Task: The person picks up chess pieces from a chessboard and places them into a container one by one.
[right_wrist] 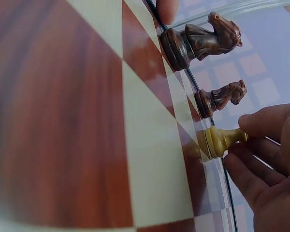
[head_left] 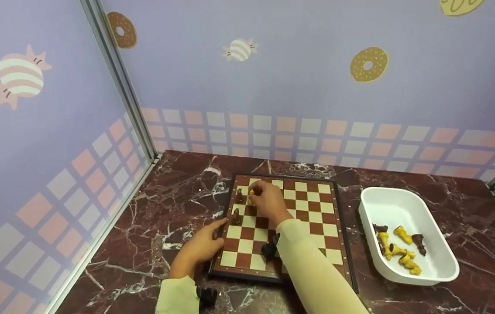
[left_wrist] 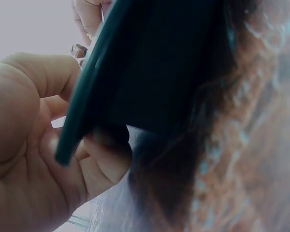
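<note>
My right hand (head_left: pixel 270 204) pinches a yellow chess piece (right_wrist: pixel 222 141) by its top between thumb and fingers. The piece's base is right at the board surface, and its head is hidden by the fingers. Beside it on the chessboard (head_left: pixel 244 260) stands a dark brown knight (right_wrist: pixel 222 98); another brown knight (right_wrist: pixel 215 38) stands nearer to me along the left side. At the board's left edge is my left hand (head_left: pixel 201 243). In the left wrist view its fingers (left_wrist: pixel 104 159) curl under the board's dark rim, with the thumb on the upper side.
A white plastic tub (head_left: pixel 441 261) sits to the right of the board, with several yellow and brown chess pieces lying in it. Everything rests on a dark red marbled table (head_left: pixel 142 244). Patterned walls (head_left: pixel 300 87) enclose the back and left side.
</note>
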### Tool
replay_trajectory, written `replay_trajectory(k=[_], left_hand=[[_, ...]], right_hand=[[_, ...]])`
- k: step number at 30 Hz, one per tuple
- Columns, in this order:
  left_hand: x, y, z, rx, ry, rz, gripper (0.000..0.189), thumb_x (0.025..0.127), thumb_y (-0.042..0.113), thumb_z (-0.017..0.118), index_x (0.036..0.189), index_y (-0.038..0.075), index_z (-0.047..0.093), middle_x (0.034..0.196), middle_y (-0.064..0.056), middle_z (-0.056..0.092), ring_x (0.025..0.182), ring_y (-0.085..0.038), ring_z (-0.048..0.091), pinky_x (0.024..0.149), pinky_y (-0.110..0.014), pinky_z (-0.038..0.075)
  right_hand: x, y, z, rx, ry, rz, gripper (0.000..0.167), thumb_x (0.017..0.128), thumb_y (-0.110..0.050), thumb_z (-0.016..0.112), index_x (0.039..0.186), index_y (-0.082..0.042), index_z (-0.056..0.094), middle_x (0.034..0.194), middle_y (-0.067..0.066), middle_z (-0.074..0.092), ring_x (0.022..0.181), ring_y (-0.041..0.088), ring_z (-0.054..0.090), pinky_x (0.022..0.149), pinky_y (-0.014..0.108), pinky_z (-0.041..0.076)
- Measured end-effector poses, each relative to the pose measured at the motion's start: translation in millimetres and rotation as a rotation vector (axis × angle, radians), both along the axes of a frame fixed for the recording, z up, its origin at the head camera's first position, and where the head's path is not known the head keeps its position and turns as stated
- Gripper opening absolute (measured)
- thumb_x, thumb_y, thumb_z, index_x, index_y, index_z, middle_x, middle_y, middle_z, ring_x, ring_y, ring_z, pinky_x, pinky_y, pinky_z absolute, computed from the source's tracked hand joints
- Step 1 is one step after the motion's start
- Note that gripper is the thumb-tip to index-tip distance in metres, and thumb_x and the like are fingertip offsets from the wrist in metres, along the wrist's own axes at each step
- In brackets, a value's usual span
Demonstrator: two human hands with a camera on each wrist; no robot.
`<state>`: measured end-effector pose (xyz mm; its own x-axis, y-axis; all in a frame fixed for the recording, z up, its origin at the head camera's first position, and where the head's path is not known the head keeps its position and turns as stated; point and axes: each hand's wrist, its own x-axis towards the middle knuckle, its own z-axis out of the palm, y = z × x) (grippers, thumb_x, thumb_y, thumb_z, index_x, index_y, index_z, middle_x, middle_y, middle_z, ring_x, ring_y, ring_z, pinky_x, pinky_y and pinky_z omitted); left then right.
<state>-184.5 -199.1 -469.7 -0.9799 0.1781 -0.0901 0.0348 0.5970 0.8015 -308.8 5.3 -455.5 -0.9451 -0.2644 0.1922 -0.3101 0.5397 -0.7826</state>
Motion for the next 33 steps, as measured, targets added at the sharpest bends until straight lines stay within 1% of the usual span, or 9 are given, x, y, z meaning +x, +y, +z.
replay_trajectory(k=[4,9,15,20,24,30,33], left_hand=[[0.3,2.1,-0.7,-0.001,0.005,-0.004,0.068,0.092,0.001,0.055,0.159,0.000,0.046,0.070,0.001,0.043,0.054,-0.012,0.036,0.055,-0.031,0.035],[-0.7,3.5,-2.0,-0.007,0.033,-0.016,0.069,0.089,0.001,0.055,0.157,-0.003,0.047,0.069,0.002,0.043,0.056,-0.012,0.037,0.057,-0.031,0.035],[-2.1,2.3,-2.2,-0.013,0.037,-0.002,0.069,0.089,0.001,0.054,0.158,-0.002,0.047,0.069,0.002,0.044,0.056,-0.012,0.038,0.057,-0.031,0.036],[-2.7,2.8,-2.6,-0.013,0.026,0.001,0.068,0.090,0.000,0.055,0.158,-0.002,0.047,0.069,0.002,0.044,0.056,-0.012,0.038,0.056,-0.031,0.037],[-2.5,3.8,-2.0,-0.008,0.019,0.005,0.068,0.091,0.000,0.054,0.158,-0.002,0.046,0.068,0.002,0.044,0.055,-0.012,0.039,0.056,-0.030,0.037],[-1.8,2.8,-0.7,-0.007,0.003,0.018,0.068,0.091,0.000,0.054,0.159,-0.001,0.046,0.066,0.002,0.042,0.054,-0.012,0.037,0.054,-0.030,0.035],[-1.4,1.8,-0.5,-0.009,-0.014,0.022,0.068,0.092,0.000,0.054,0.159,0.000,0.045,0.066,0.002,0.042,0.053,-0.012,0.036,0.053,-0.030,0.035]], right_hand=[[1.9,2.8,-0.4,-0.009,0.016,0.001,0.015,0.097,-0.002,0.070,0.110,-0.004,0.076,0.101,0.008,0.074,0.091,0.024,0.067,0.083,0.044,0.056],[4.1,7.0,0.5,-0.042,0.021,-0.004,0.015,0.098,-0.001,0.068,0.110,-0.004,0.077,0.101,0.009,0.075,0.092,0.024,0.069,0.083,0.044,0.057],[5.7,5.8,5.8,-0.078,0.042,-0.012,0.016,0.098,-0.004,0.070,0.112,-0.003,0.077,0.102,0.008,0.075,0.092,0.024,0.070,0.082,0.042,0.058],[7.9,6.6,8.4,-0.071,0.061,-0.025,0.013,0.097,-0.004,0.072,0.108,-0.005,0.078,0.099,0.007,0.075,0.090,0.022,0.070,0.080,0.041,0.058],[9.6,9.0,9.7,-0.077,0.057,-0.025,0.011,0.097,-0.004,0.072,0.105,-0.008,0.078,0.098,0.005,0.075,0.087,0.019,0.068,0.077,0.038,0.057],[14.7,12.9,15.3,-0.101,0.058,-0.009,0.014,0.097,-0.004,0.071,0.110,-0.003,0.077,0.098,0.006,0.075,0.083,0.019,0.068,0.077,0.039,0.056],[19.3,15.5,18.2,-0.101,0.075,0.002,0.016,0.098,-0.005,0.071,0.113,-0.003,0.077,0.100,0.006,0.076,0.087,0.021,0.071,0.079,0.042,0.058]])
